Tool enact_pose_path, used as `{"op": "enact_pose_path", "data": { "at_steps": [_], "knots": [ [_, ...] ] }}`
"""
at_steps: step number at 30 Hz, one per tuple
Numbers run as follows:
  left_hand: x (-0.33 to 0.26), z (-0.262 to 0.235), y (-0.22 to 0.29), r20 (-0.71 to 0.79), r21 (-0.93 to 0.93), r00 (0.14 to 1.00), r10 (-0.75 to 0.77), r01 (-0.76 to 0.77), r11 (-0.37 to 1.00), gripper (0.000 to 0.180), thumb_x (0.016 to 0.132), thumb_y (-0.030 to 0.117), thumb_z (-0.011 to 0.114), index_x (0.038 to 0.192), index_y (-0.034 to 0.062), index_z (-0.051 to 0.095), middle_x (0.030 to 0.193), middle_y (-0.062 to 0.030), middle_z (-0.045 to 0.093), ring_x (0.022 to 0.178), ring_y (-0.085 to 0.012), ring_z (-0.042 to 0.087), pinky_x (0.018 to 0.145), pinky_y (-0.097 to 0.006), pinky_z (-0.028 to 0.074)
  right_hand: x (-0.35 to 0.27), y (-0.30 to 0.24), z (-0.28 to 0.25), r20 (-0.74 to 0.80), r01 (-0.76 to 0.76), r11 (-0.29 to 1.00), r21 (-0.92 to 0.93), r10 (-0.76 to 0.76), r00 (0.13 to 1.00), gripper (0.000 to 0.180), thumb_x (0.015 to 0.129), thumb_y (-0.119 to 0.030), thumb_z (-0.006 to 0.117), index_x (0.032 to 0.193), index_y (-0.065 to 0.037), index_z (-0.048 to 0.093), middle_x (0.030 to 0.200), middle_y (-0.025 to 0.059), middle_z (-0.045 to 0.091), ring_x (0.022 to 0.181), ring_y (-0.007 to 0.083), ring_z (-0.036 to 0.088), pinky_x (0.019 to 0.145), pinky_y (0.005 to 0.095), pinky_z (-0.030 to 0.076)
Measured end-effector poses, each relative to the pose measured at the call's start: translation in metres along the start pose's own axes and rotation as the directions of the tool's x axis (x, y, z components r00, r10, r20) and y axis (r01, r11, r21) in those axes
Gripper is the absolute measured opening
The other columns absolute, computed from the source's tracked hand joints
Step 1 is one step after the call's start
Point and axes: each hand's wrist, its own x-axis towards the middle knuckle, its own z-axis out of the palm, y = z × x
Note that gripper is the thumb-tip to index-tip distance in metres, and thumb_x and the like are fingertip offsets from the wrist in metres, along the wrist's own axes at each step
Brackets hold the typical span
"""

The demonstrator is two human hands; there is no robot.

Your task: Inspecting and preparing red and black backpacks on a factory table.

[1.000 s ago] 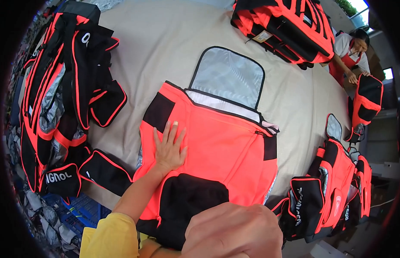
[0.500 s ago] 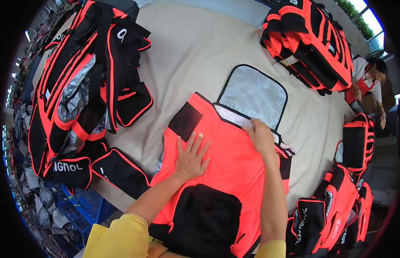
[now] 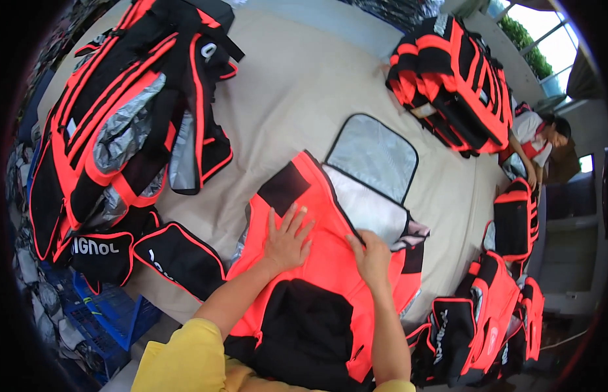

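An orange and black bag (image 3: 317,261) lies flat on the beige table in front of me, its silver-lined flap (image 3: 372,157) open toward the far side. My left hand (image 3: 285,238) rests flat on the orange panel with fingers spread. My right hand (image 3: 370,256) sits at the bag's upper edge, fingers curled on the rim of the opening next to the silver lining.
A pile of orange and black bags (image 3: 121,124) lies at the left, another stack (image 3: 451,85) at the far right. More bags (image 3: 487,320) crowd the right edge. A person (image 3: 536,140) stands at the far right. A blue crate (image 3: 108,313) sits below left.
My right hand came in and moved to the bag's opening edge. My left hand stayed flat on the orange panel. My view shifted, so the bag appears further right.
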Motion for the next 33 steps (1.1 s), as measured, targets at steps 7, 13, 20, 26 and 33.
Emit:
{"op": "enact_pose_path", "data": {
  "at_steps": [7, 13, 20, 26, 33],
  "knots": [
    [0.067, -0.100, 0.016, -0.334, -0.349, 0.942, 0.040, -0.163, 0.923, 0.051, 0.092, 0.031, 0.072, 0.136, 0.0064, 0.064, 0.153, -0.0161, 0.052, 0.147, -0.0433, 0.043, 0.120, -0.064, 0.030, -0.058, -0.021, -0.015, 0.012, 0.229, 0.967, -0.111, -0.229, 0.973, 0.021, 0.091, -0.027, 0.082, 0.098, -0.008, 0.075, 0.081, 0.0101, 0.064, 0.076, 0.0317, 0.063, 0.066, 0.0444, 0.043],
    [0.085, -0.100, 0.042, -0.027, -0.429, 0.861, 0.507, -0.469, 0.772, 0.031, 0.090, 0.033, 0.076, 0.076, 0.0054, 0.073, 0.089, -0.0106, 0.073, 0.092, -0.0316, 0.067, 0.083, -0.045, 0.051, -0.117, -0.025, -0.036, 0.112, 0.393, 0.908, -0.141, -0.380, 0.918, 0.019, 0.085, -0.030, 0.084, 0.097, -0.018, 0.076, 0.076, 0.0004, 0.049, 0.072, 0.0208, 0.054, 0.064, 0.0397, 0.037],
    [-0.004, -0.085, 0.076, 0.057, -0.532, 0.717, 0.695, -0.567, 0.629, 0.039, 0.091, 0.036, 0.072, 0.061, 0.0115, 0.067, 0.060, -0.0060, 0.059, 0.060, -0.0267, 0.060, 0.066, -0.041, 0.047, -0.160, -0.013, -0.053, 0.294, 0.456, 0.881, -0.130, -0.405, 0.866, 0.017, 0.085, -0.031, 0.080, 0.100, -0.023, 0.078, 0.079, -0.0025, 0.051, 0.076, 0.0180, 0.055, 0.066, 0.0373, 0.037],
    [-0.008, -0.093, 0.073, 0.073, -0.556, 0.700, 0.711, -0.563, 0.611, 0.048, 0.096, 0.041, 0.066, 0.058, 0.0113, 0.069, 0.061, -0.0077, 0.065, 0.063, -0.0274, 0.064, 0.072, -0.041, 0.047, -0.158, -0.014, -0.053, 0.297, 0.456, 0.883, -0.112, -0.408, 0.863, 0.015, 0.088, -0.030, 0.077, 0.100, -0.022, 0.077, 0.082, -0.0017, 0.051, 0.077, 0.0179, 0.055, 0.068, 0.0370, 0.039],
    [-0.006, -0.091, 0.079, -0.022, -0.538, 0.701, 0.713, -0.610, 0.582, 0.038, 0.090, 0.033, 0.074, 0.060, 0.0117, 0.067, 0.061, -0.0049, 0.060, 0.063, -0.0254, 0.060, 0.070, -0.039, 0.046, -0.155, -0.002, -0.066, 0.254, 0.423, 0.899, -0.115, -0.385, 0.887, 0.024, 0.081, -0.037, 0.085, 0.094, -0.019, 0.075, 0.082, 0.0000, 0.052, 0.079, 0.0204, 0.055, 0.072, 0.0394, 0.040]
  ]
}}
